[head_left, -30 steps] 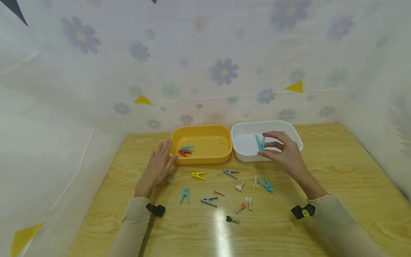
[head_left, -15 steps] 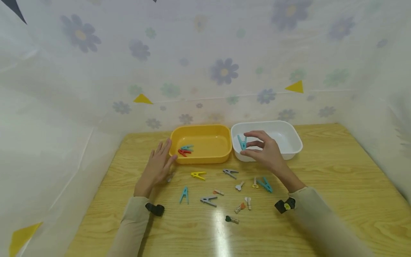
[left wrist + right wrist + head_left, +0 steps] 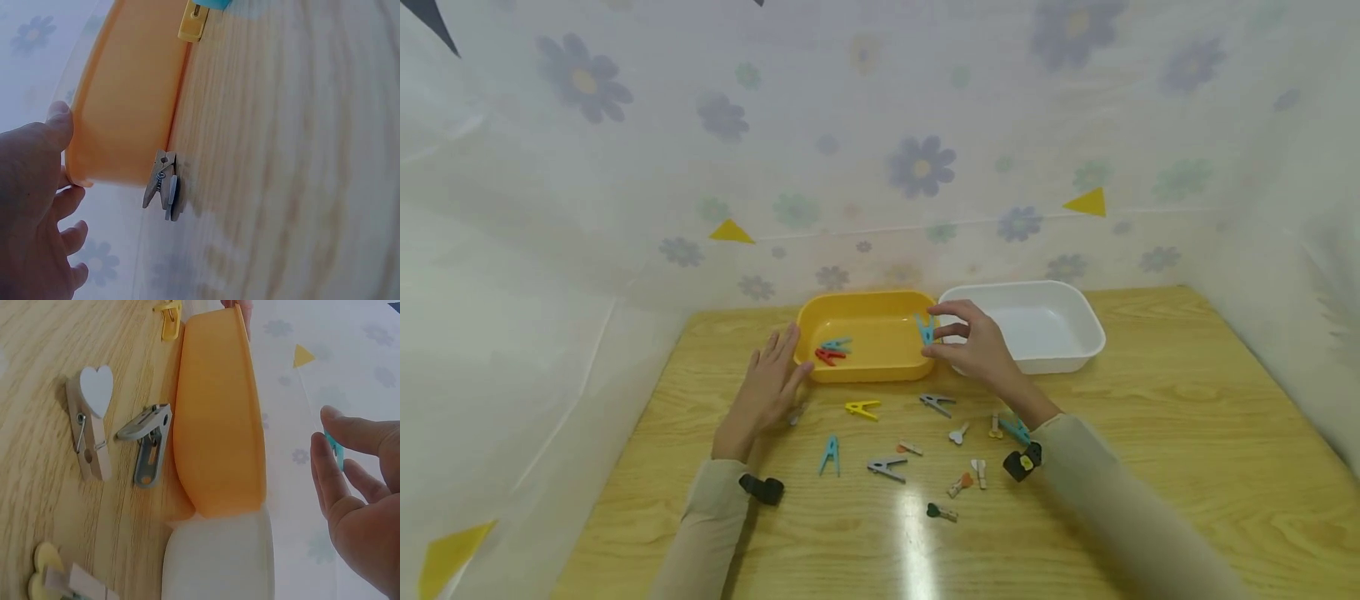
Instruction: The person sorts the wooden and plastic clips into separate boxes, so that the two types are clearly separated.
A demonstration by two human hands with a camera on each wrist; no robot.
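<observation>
My right hand (image 3: 981, 346) pinches a teal clothespin (image 3: 925, 331) between thumb and fingers, over the right end of the yellow tray (image 3: 872, 374). In the right wrist view only a sliver of that clothespin (image 3: 337, 450) shows between the fingers. At the tray's left end rests my left hand (image 3: 762, 400), fingers extended along its side and thumb at the front corner. The left wrist view has the thumb (image 3: 59, 122) against the rim. Inside the tray lie a teal clothespin (image 3: 837, 344) and a red clothespin (image 3: 830, 357).
A white tray (image 3: 1060, 364) adjoins the yellow one on the right. In front lie a yellow clothespin (image 3: 861, 409), grey clothespins (image 3: 887, 468), teal clothespins (image 3: 830, 456) and several small wooden clothespins (image 3: 942, 512). One wooden clothespin (image 3: 161, 181) sits beside the left hand. A flowered curtain (image 3: 880, 150) hangs behind.
My right hand has carried the teal clothespin leftward, from above the white tray to the yellow tray's right end. The left hand has stayed in place.
</observation>
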